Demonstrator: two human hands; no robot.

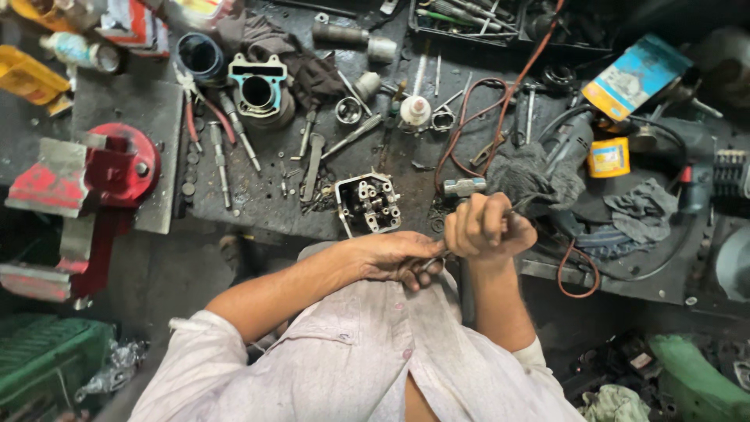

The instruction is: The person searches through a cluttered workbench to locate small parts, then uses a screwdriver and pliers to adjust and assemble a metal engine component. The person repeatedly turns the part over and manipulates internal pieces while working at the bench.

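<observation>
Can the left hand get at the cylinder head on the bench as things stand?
Probably yes. The left hand sits just below the cylinder head with bare bench between them, but it is touching the thin metal tool that the right hand grips, so it must release first.

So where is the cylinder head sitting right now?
In the head view, the cylinder head lies near the bench's front edge, centre, just beyond the left hand and left of the right hand.
</observation>
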